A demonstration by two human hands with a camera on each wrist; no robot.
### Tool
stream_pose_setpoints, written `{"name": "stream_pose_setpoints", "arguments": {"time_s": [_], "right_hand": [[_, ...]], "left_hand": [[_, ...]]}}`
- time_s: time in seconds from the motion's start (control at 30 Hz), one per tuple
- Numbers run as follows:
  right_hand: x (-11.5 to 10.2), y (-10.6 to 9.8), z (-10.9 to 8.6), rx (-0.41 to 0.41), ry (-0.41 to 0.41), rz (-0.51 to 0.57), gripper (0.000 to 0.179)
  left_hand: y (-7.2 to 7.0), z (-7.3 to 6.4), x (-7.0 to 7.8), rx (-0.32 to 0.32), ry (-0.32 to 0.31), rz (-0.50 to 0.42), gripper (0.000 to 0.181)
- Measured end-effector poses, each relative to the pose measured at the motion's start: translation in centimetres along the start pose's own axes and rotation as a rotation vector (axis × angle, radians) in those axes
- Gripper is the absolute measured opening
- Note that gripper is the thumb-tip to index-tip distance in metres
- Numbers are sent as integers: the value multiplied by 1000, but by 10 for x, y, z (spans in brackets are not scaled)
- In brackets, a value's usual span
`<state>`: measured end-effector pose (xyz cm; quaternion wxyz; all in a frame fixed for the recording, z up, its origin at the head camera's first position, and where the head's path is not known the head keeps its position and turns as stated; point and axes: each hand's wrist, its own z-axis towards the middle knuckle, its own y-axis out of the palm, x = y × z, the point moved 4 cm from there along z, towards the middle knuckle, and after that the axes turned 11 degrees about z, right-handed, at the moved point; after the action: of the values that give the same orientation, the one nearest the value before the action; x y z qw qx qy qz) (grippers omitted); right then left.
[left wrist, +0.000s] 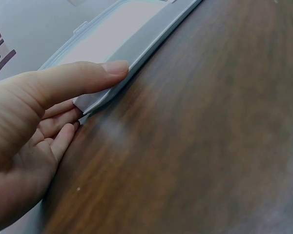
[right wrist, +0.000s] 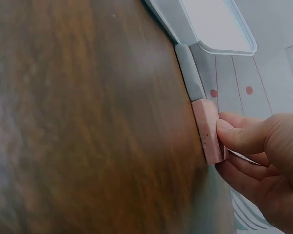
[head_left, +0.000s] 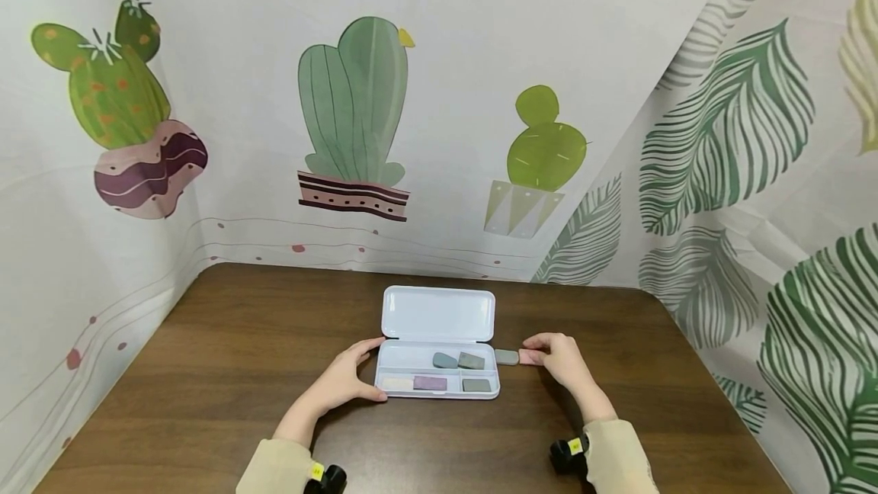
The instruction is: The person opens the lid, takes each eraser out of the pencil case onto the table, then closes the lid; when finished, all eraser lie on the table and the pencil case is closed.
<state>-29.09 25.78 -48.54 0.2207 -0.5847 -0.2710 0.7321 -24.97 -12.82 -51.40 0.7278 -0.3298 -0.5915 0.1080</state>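
Observation:
A white pencil case (head_left: 437, 370) lies on the table with its lid (head_left: 439, 312) open to the back. My left hand (head_left: 347, 377) holds its left end, thumb at the front corner and fingers towards the back. Between the thumb and fingers of my right hand (head_left: 561, 360) is a pink eraser (right wrist: 206, 129), resting on the table. It meets a grey eraser (right wrist: 189, 73) end to end, and that one lies against the case's right end. Inside the case are a blue-grey eraser (head_left: 444, 360), a grey-green eraser (head_left: 471, 360), a purple eraser (head_left: 430, 383), a cream block (head_left: 397, 384) and a grey block (head_left: 476, 386).
The brown wooden table (head_left: 439, 441) runs back to a hanging cloth (head_left: 453, 136) printed with cacti and leaves. Low dividers split the case into a long rear compartment and two front ones. A black wrist camera (head_left: 568, 457) sits at each sleeve.

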Motion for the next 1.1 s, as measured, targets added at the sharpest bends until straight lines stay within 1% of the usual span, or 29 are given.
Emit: {"name": "stream_pose_setpoints", "arguments": {"time_s": [0.23, 0.57, 0.73, 0.8, 0.87, 0.97, 1.0, 1.03, 1.1], "right_hand": [[-1, 1, 0, 17, 7, 4, 10], [0, 2, -1, 6, 6, 22, 9], [-3, 2, -1, 30, 4, 45, 11], [-6, 2, -1, 42, 6, 82, 13], [-12, 4, -1, 38, 17, 169, 16], [-23, 9, -1, 54, 20, 261, 19], [-27, 11, -1, 56, 12, 274, 19], [-32, 14, -1, 66, -1, 264, 19], [-41, 20, 0, 85, -39, 217, 19]], "left_hand": [[0, 0, 0, 1, 2, 9, 95], [2, 1, -4, -7, -17, 2, 97], [2, 1, -4, -14, -24, 3, 97], [2, 1, -4, -14, -23, 0, 97], [2, 1, -4, -10, -15, 3, 96], [1, 1, -3, -4, 2, 6, 96], [0, 1, -3, -4, 8, 9, 96], [0, 1, -3, -3, 15, 14, 96], [0, 1, -3, -6, 19, 18, 95]]}}
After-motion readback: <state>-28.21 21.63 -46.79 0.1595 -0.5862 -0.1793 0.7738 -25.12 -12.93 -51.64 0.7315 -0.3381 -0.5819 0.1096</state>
